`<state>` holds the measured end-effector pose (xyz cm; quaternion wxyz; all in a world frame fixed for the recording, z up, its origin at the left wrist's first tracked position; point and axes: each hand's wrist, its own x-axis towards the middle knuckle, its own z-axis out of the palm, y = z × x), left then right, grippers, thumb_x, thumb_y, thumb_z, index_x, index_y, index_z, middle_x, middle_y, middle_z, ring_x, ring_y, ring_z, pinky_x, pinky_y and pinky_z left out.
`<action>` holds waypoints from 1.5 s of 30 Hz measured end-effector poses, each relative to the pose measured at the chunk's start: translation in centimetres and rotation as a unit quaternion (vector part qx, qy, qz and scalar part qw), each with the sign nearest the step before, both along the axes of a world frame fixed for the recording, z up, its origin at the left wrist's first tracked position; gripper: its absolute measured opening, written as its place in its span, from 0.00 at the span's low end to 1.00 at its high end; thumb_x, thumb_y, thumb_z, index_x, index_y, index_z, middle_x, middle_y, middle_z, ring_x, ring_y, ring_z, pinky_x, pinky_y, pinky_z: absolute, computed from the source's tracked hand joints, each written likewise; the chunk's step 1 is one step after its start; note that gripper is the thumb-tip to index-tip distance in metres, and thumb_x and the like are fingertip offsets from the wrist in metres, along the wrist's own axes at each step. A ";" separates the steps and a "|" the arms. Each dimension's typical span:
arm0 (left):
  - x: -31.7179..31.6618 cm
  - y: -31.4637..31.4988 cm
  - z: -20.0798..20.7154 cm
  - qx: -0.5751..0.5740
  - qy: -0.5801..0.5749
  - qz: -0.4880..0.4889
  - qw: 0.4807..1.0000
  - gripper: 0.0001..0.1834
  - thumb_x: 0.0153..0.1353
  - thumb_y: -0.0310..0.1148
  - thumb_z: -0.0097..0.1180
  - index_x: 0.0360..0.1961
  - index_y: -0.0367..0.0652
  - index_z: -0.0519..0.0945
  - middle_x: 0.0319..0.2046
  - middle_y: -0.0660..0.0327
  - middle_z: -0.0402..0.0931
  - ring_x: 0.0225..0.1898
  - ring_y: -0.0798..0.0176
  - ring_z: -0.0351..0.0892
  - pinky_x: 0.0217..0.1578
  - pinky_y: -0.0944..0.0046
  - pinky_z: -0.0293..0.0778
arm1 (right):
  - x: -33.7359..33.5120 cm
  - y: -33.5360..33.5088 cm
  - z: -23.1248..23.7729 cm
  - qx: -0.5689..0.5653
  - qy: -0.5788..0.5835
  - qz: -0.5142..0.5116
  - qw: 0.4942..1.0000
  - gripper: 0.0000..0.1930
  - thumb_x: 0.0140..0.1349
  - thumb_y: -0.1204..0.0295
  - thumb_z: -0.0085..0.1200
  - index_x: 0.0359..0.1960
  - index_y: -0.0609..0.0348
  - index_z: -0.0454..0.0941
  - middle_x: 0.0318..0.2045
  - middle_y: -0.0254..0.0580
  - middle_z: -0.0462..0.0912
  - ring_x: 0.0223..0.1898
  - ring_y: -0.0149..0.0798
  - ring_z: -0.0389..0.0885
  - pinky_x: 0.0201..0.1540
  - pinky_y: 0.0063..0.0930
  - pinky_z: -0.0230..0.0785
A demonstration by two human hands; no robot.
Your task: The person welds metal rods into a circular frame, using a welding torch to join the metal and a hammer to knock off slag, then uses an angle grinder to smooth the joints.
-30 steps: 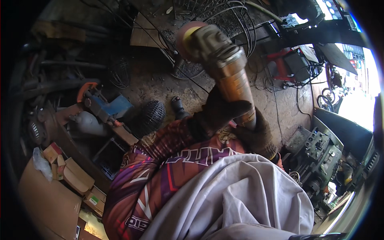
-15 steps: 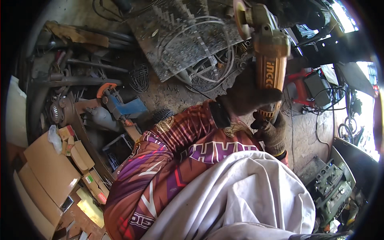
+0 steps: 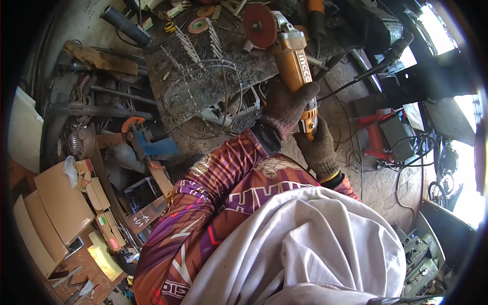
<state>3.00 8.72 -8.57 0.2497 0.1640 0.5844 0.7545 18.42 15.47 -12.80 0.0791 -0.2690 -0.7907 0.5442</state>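
Observation:
An orange angle grinder (image 3: 294,61) is held out in front of me, tilted with its head to the far left. Its reddish-brown disc (image 3: 260,26) shows nearly face-on. My left hand (image 3: 288,101), in a dark knit work glove, wraps round the grinder's body. My right hand (image 3: 319,150), gloved too, is closed on its rear end near the switch. The disc is over the far part of a dirty metal worktable (image 3: 152,84), and I cannot tell whether it touches anything. A loop of thin wire (image 3: 185,76) hangs over the table's near edge.
Several twisted metal rods and a loose disc (image 3: 198,25) lie on the table. A second orange power tool (image 3: 315,20) stands at the back. On the left are a blue vise-like tool (image 3: 157,145) and cardboard boxes (image 3: 66,203). A red-and-grey machine (image 3: 381,134) with cables sits right.
The grinder has moved left and nearer, and its disc has turned more face-on. Both hands keep their hold. More of the table's far side now shows as the view shifts.

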 end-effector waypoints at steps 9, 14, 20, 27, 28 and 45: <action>0.2 -2.9 1.5 -0.050 0.118 -0.182 0.975 0.15 0.64 0.30 0.56 0.50 0.34 0.75 0.39 0.64 0.78 0.40 0.73 0.76 0.43 0.66 0.74 | -5.7 10.6 5.1 -0.344 -0.070 0.074 0.934 0.18 0.59 0.71 0.62 0.49 0.61 0.73 0.27 0.32 0.76 0.21 0.27 0.75 0.20 0.24 0.73; 3.8 -7.5 6.6 -0.013 0.142 -0.220 0.965 0.16 0.63 0.32 0.61 0.50 0.36 0.80 0.38 0.64 0.82 0.40 0.69 0.80 0.44 0.65 0.77 | -7.8 13.8 2.7 -0.276 -0.090 0.118 0.950 0.21 0.58 0.65 0.59 0.52 0.60 0.74 0.26 0.31 0.76 0.19 0.24 0.73 0.21 0.19 0.73; 7.3 -9.6 10.8 0.130 0.247 -0.183 0.943 0.17 0.61 0.34 0.64 0.48 0.37 0.81 0.36 0.63 0.84 0.38 0.66 0.82 0.43 0.64 0.78 | -11.0 14.7 -1.4 -0.348 -0.090 0.174 0.917 0.17 0.62 0.66 0.57 0.50 0.62 0.74 0.29 0.33 0.77 0.20 0.24 0.73 0.20 0.19 0.70; 8.7 -10.6 11.3 0.150 0.249 -0.170 0.942 0.16 0.61 0.34 0.64 0.47 0.38 0.81 0.35 0.62 0.83 0.38 0.64 0.83 0.42 0.62 0.79 | -10.7 14.6 -2.2 -0.451 -0.086 0.177 0.871 0.17 0.63 0.67 0.57 0.50 0.63 0.73 0.32 0.33 0.76 0.23 0.25 0.74 0.21 0.19 0.69; 8.7 -10.8 11.3 0.151 0.247 -0.166 0.943 0.16 0.61 0.34 0.63 0.47 0.38 0.81 0.34 0.61 0.83 0.37 0.64 0.83 0.42 0.62 0.79 | -10.5 14.1 -1.6 -0.415 -0.101 0.162 0.889 0.17 0.63 0.67 0.57 0.50 0.63 0.73 0.32 0.34 0.77 0.23 0.25 0.73 0.21 0.20 0.69; 9.1 -12.9 12.1 0.154 0.268 -0.137 0.941 0.13 0.61 0.34 0.62 0.43 0.38 0.80 0.30 0.58 0.82 0.35 0.58 0.84 0.39 0.58 0.79 | -10.5 11.6 0.6 -0.421 -0.056 0.118 0.898 0.17 0.65 0.67 0.55 0.51 0.63 0.72 0.35 0.32 0.76 0.26 0.23 0.74 0.24 0.17 0.71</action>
